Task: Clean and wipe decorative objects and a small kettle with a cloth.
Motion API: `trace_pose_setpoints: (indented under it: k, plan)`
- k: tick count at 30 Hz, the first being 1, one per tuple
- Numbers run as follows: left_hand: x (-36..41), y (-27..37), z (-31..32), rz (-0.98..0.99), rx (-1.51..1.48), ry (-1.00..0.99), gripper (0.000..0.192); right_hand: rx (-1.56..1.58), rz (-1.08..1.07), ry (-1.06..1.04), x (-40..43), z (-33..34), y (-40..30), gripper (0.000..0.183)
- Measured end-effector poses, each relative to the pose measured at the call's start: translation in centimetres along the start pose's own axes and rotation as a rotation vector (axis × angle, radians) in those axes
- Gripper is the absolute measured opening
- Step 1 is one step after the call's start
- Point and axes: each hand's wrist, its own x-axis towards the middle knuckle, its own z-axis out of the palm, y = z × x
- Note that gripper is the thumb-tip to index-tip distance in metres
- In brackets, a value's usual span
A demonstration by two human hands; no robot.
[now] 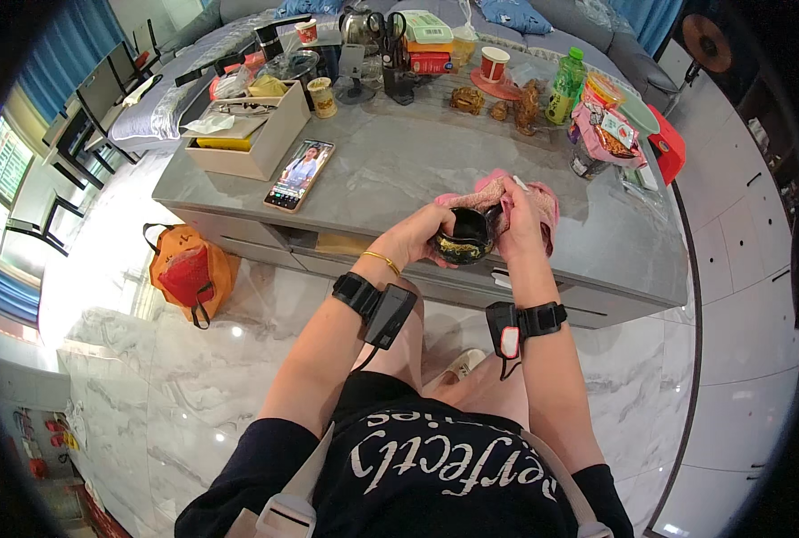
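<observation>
My left hand (421, 235) grips a small black pot with gold decoration (465, 243), its thumb at the rim and fingers beneath. The pot is tilted so that its dark inside shows, and it is above the front edge of the grey coffee table (386, 161). At the pot's right side, my right hand (519, 218) holds a bunched pink cloth (544, 208); the fingertips are partly hidden in its folds. Some of the cloth lies behind the pot. A phone with a lit screen (298, 176) rests on the table to the left.
A beige organizer box (251, 151) stands at the table's left. Brown carved figures (526, 107), a red paper cup (494, 65) and a green bottle (566, 87) are towards the back right. Snack packs (608, 131) sit at right. An orange bag (194, 272) is on the floor.
</observation>
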Motion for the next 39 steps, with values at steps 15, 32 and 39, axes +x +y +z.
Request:
trace_pose_setpoints:
  k: [15, 32, 39]
  plan:
    - [1.7, -0.8, 1.4, 0.485, -0.310, 0.213, 0.033, 0.326, 0.000, 0.107, -2.0, 2.3, -0.2, 0.039]
    - [5.1, -2.0, 2.8, 0.914, -0.023, 0.577, 0.036, 0.214, 0.100, -0.014, -2.4, 0.9, 0.7, 0.048]
    - [4.5, -2.3, 2.8, 0.924, -0.085, 0.532, 0.035, 0.007, 0.194, 0.079, -2.6, 1.4, 0.6, 0.047]
